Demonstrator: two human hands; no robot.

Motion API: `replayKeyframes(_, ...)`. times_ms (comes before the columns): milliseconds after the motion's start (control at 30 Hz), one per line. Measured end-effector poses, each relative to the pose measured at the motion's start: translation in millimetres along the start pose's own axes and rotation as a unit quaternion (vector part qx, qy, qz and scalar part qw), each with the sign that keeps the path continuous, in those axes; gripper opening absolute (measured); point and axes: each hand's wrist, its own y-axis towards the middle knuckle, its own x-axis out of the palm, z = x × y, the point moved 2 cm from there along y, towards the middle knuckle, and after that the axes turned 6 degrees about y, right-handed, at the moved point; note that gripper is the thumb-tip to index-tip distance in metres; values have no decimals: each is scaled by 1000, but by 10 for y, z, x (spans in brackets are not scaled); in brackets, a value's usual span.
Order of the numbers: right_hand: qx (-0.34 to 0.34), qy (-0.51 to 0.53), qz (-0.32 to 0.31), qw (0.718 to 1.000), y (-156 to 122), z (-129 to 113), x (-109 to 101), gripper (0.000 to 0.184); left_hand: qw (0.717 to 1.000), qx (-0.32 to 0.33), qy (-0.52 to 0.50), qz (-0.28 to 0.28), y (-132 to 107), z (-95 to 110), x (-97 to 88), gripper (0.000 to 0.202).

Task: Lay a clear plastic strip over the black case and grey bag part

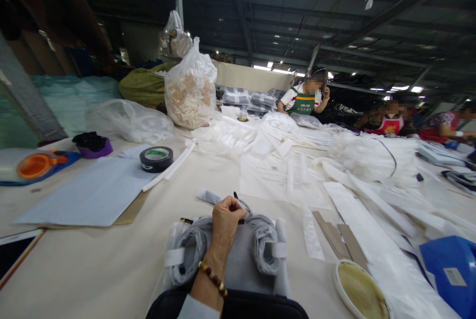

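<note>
My left hand [226, 212], with a beaded bracelet [212, 278] on the wrist, reaches over a grey bag-like fabric item [243, 254]. Its fingers are closed in a pinch at the item's far edge, beside a grey strap [208, 197]. A small black tip shows above the fingertips; what they grip is hard to make out. On either side of the item sit a left grey roll [191, 247] and a right grey roll [265, 242], each with a white band. Black fabric [256, 305] lies along the near edge. My right hand is out of view.
Black tape [156, 159] rests by light-blue sheets [85, 192] on the left. White strips [386, 244], brown card pieces [330, 235], a round yellowish dish [359, 289] and a blue container [451, 272] lie right. A person in a green apron [303, 103] is across the table.
</note>
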Motion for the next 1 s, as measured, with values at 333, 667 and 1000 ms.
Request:
replayKeyframes(333, -40, -2, 92, 995, 696, 7, -241, 47, 997, -7, -43, 57, 23, 20, -9, 20)
replayKeyframes(667, -2, -36, 44, 998, 550, 238, -402, 38, 974, 1, -118, 194, 10, 94, -105, 21)
replayKeyframes(1000, -7, -75, 23, 997, 364, 232, -391, 27, 981, 6, -163, 109, -16, 183, -93, 54)
